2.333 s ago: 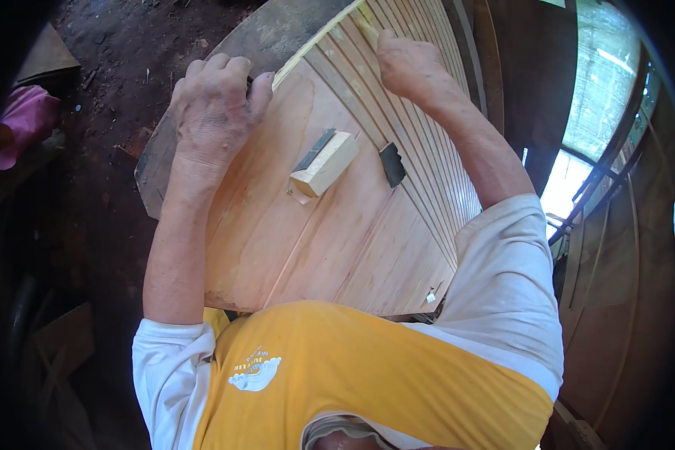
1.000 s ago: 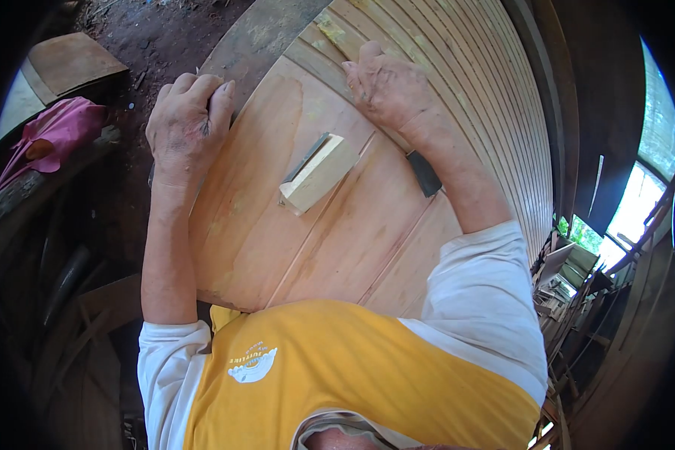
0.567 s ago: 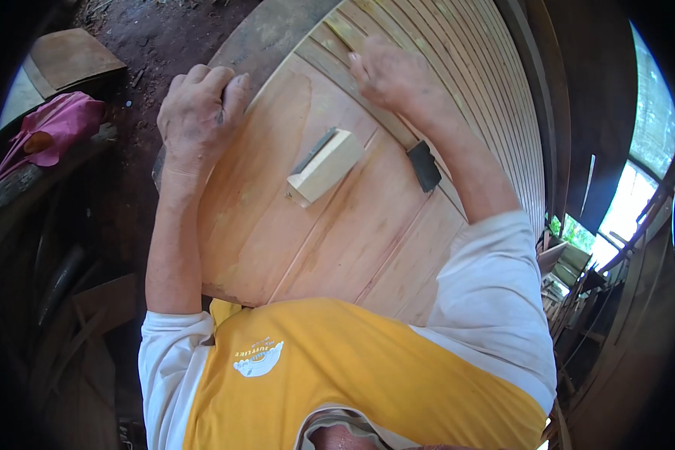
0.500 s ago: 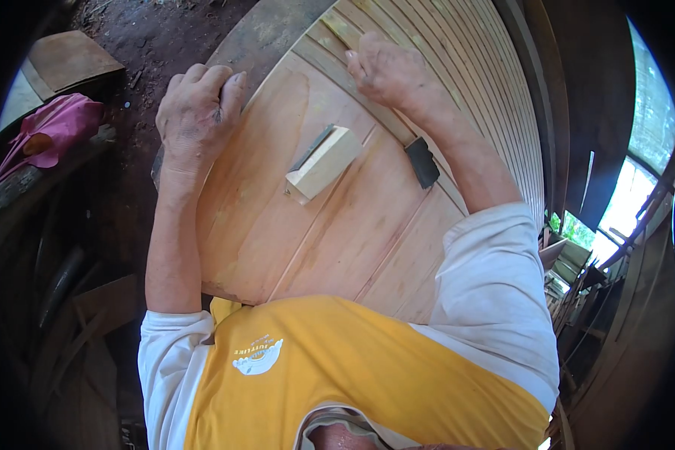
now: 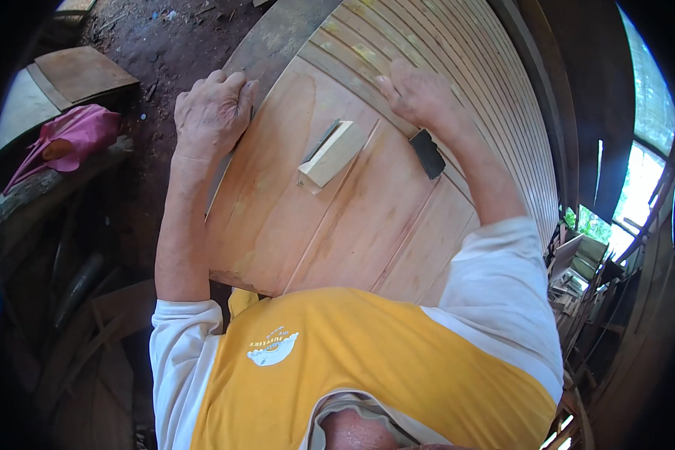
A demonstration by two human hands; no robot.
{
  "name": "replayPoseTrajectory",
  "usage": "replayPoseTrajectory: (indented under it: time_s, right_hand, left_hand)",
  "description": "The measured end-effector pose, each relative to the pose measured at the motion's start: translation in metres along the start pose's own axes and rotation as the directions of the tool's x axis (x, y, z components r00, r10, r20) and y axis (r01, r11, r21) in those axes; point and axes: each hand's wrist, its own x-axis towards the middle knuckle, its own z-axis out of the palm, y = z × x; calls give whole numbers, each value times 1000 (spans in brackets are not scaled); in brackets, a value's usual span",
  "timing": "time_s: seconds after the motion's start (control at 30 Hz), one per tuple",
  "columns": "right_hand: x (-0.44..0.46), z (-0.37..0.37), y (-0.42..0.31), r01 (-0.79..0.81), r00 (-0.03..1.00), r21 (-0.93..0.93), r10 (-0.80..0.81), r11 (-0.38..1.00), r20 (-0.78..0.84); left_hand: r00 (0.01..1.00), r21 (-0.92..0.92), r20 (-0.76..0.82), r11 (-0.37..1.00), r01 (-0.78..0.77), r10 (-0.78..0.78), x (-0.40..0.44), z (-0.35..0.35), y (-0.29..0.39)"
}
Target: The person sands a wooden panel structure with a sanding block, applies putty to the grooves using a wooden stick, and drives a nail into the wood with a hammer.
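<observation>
My left hand [image 5: 214, 112] is closed at the left edge of a wooden panel [image 5: 277, 217], fingers curled; whatever they grip is out of sight. Over the grooved strips [image 5: 465, 82] of the panel's upper right, my right hand [image 5: 416, 94] is closed, its thumb and fingers pressed together, and anything between them is too small to make out. Between my hands a pale wooden block [image 5: 337, 156] with a dark strip along one side lies on the smooth boards. A dark flat piece [image 5: 427, 154] rests just below my right hand, near my forearm.
At the left, a pink cloth or bag [image 5: 79, 137] hangs by a log [image 5: 60, 180], with brown boards [image 5: 82, 73] behind it. Dark ground [image 5: 154, 45] shows beyond my left hand. Tall dark panels [image 5: 604, 112] and stacked wood scraps [image 5: 577, 270] stand at the right.
The view has shifted slightly. Since the earliest frame my right hand has come down the grooved strips, toward me. My left hand stays at the panel's edge, and the block still lies between them.
</observation>
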Motion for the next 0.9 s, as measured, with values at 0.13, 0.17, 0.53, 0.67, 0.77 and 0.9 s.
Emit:
replayPoseTrajectory:
  time_s: [0.13,0.17,0.53,0.67,0.77,0.9]
  right_hand:
    - [-63,22,-25,-107,959,241,164,965,-232]
    - [-74,25,-33,-142,952,306,215,941,-218]
    - [-106,-7,-113,-78,865,564,337,822,-371]
    - [-100,-9,-136,10,885,498,224,867,-408]
    - [-104,-16,-143,-97,898,584,324,806,-299]
    - [-92,-19,-140,-72,884,607,332,792,-328]
  left_hand:
    - [997,20,-74,1000,-3,5,1,12,-2]
    - [987,38,-157,999,-35,41,3,16,-1]
    - [988,196,63,969,-150,140,5,17,-7]
    - [990,203,102,972,-118,99,27,14,1]
    - [997,83,81,997,8,-15,23,3,22]
    - [998,67,56,998,5,-9,23,3,24]
